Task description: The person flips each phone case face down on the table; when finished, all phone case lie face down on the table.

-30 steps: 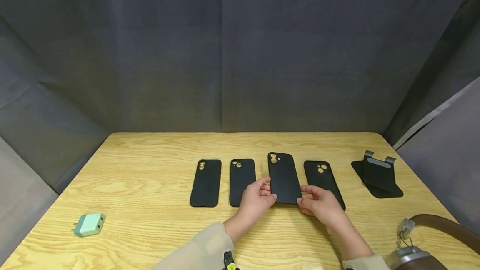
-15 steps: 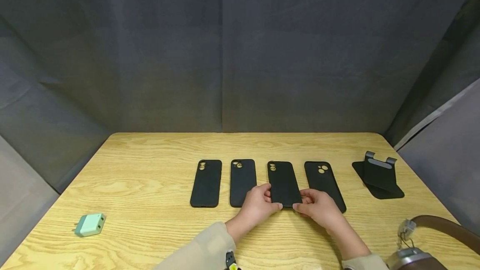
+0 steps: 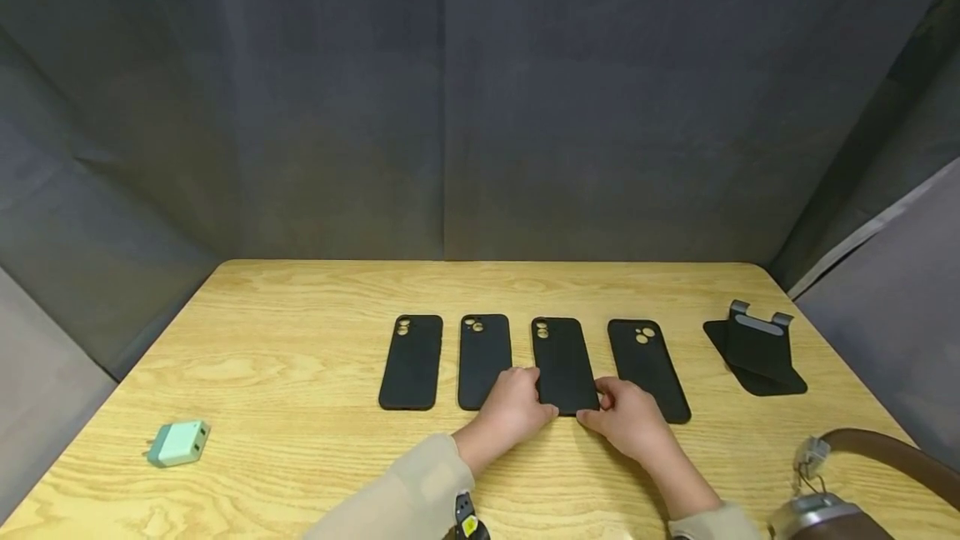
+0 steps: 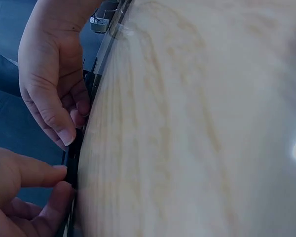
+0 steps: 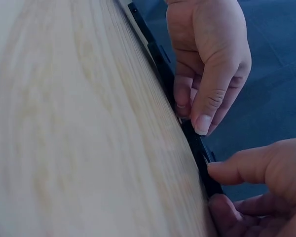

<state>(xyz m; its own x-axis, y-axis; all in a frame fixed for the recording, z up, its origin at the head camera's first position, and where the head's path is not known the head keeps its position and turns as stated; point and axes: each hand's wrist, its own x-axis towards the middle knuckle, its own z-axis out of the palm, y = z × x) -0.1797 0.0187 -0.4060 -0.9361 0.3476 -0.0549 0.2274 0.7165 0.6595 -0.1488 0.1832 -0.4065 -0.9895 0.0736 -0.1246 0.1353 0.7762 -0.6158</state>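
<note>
Right of centre on the tabletop (image 3: 300, 473), held case (image 3: 566, 365): black, third from left in a row of four, two camera holes at its far left corner, that end toward the tabletop's far edge. Left hand (image 3: 510, 408) has thumb and fingers clamped on the near left corner; right hand (image 3: 633, 422) pinches the near right corner likewise. Wrist views are dark and edge-on; hard to say whether the near end touches the wood. To its left, apart, second case (image 3: 482, 361), near right corner hidden by the left hand; then first case (image 3: 411, 363). To its right, fourth case (image 3: 648, 365), holes at far right, partly behind the right hand. Black stand (image 3: 761, 361) by the tabletop's right edge. Brown headphones (image 3: 873, 442) nearer the viewer, cut off by the view. Green charger (image 3: 180, 443) toward the left edge. Grey curtain (image 3: 450, 107) behind the far edge.
</note>
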